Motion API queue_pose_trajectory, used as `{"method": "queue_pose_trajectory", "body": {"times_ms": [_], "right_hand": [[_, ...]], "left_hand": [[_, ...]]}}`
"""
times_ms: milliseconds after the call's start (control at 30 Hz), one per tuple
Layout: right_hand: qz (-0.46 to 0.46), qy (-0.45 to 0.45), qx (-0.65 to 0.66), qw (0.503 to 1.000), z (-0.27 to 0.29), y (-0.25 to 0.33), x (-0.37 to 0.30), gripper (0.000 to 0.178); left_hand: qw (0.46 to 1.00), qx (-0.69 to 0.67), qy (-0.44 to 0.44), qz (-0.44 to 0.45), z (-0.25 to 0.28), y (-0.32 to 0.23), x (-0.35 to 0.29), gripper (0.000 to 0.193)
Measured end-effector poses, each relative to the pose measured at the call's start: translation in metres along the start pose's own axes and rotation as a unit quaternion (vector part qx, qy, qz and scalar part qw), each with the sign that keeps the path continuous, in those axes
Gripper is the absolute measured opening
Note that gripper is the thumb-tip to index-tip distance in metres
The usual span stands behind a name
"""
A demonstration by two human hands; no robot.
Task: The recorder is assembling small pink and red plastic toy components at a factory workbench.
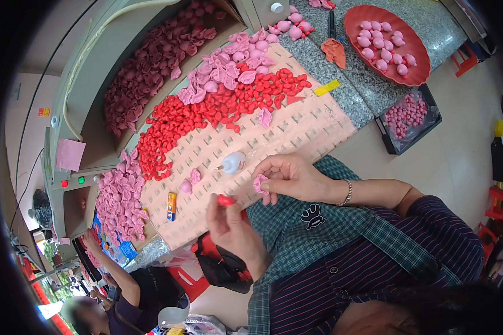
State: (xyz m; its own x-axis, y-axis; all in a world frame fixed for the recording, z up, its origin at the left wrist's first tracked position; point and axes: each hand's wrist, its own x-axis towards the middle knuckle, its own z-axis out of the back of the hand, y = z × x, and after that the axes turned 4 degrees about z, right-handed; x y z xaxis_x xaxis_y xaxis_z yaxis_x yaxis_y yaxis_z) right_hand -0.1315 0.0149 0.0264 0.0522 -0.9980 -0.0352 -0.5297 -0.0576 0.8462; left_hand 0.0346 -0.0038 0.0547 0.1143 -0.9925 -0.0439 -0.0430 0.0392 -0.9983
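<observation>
My left hand (237, 234) pinches a small red rubbery piece (226, 199) between thumb and fingertips, above the near edge of the table. Just to its right, my right hand (293, 177), with a bracelet at the wrist, grips a pink hollow rubbery piece (260, 183). The two pieces are close but apart. Beyond the hands a small squeeze bottle (233, 162) with a narrow tip lies on the pale patterned mat (285, 142). A pink piece with a round part (186, 186) lies left of the bottle, and a single pink piece (264, 118) lies farther off.
Red pieces (207, 111) form a long heap, with pink heaps (120, 201) beside it. A machine opening (162, 61) holds more pink pieces. A yellow-orange tube (171, 206) lies at left. A red plate (355, 28) carries pink figures. Another person (123, 296) works at lower left.
</observation>
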Motion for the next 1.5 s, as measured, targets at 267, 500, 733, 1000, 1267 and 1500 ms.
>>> {"method": "queue_pose_trajectory", "body": {"times_ms": [267, 500, 733, 1000, 1267, 1500], "right_hand": [[-0.005, 0.022, -0.070, 0.997, -0.008, -0.008, -0.006, 0.018], [0.015, 0.028, -0.052, 0.998, -0.006, -0.005, -0.008, 0.020], [0.051, 0.021, -0.144, 0.988, -0.012, -0.004, -0.011, 0.019], [0.027, 0.006, -0.018, 0.999, -0.012, -0.016, -0.011, 0.019], [0.176, 0.025, -0.228, 0.957, -0.011, -0.012, -0.009, 0.020], [0.001, 0.051, 0.000, 0.999, -0.010, -0.005, -0.013, 0.022]], "left_hand": [[0.995, 0.033, 0.099, 0.011, 0.006, 0.024, -0.017, 0.037], [0.989, 0.023, 0.140, 0.050, 0.004, 0.011, -0.010, 0.033], [0.985, 0.042, 0.147, 0.074, 0.006, 0.002, -0.005, 0.031], [0.984, 0.077, 0.158, 0.025, 0.006, 0.002, -0.005, 0.027], [0.987, 0.017, 0.128, 0.090, 0.003, 0.002, -0.012, 0.027], [0.980, 0.052, 0.165, 0.099, 0.010, 0.005, -0.011, 0.030]]}}
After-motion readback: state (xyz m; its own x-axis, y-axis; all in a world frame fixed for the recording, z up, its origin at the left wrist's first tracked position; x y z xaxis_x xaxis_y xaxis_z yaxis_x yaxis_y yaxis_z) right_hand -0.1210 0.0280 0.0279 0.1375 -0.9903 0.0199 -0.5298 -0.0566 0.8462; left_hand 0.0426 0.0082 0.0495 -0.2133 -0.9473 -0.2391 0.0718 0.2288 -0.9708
